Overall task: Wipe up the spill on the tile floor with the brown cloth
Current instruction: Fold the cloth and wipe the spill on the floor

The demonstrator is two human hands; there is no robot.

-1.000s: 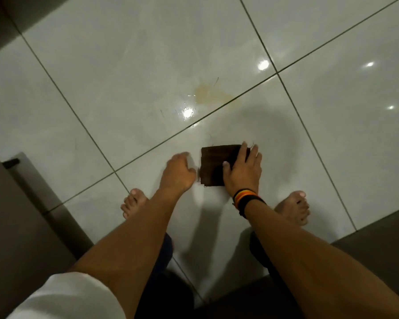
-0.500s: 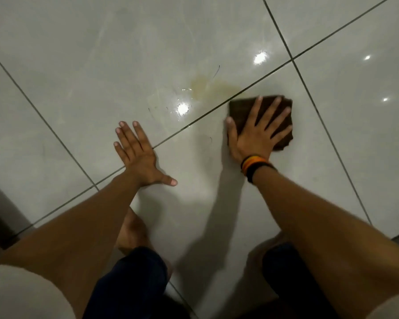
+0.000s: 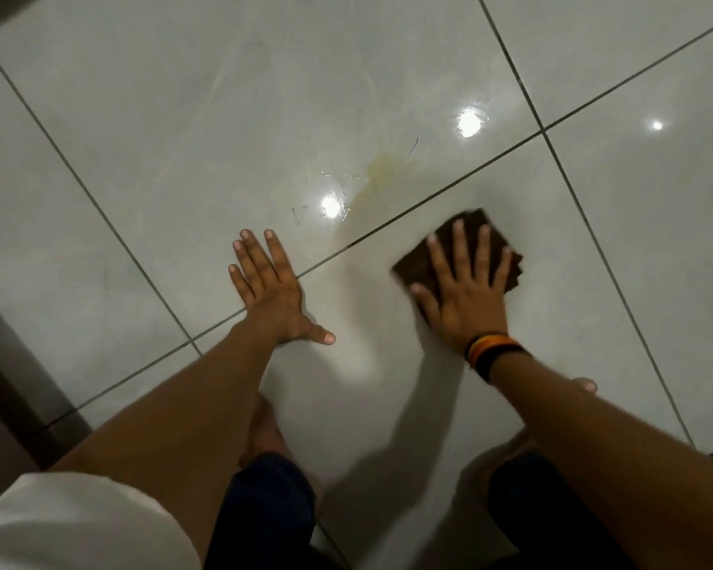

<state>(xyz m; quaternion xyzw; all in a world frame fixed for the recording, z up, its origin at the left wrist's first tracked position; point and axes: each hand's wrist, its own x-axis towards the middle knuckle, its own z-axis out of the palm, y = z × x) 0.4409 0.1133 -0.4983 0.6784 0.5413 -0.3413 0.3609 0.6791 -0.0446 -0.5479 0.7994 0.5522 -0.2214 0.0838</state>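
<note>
I have my right hand (image 3: pixel 466 294) spread flat, fingers splayed, pressing the folded dark brown cloth (image 3: pixel 476 236) onto the glossy pale tile floor (image 3: pixel 141 137). My left hand (image 3: pixel 270 288) is open, palm down, holding nothing (just bracing). The yellowish spill (image 3: pixel 381 170) lies across the grout line, up and left of the cloth, so I'd keep the palm flat and sweep that way.

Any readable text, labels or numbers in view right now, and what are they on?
None. The brown cloth under the right hand, the striped wristband, the tile floor and the white sleeve carry no visible writing.
</note>
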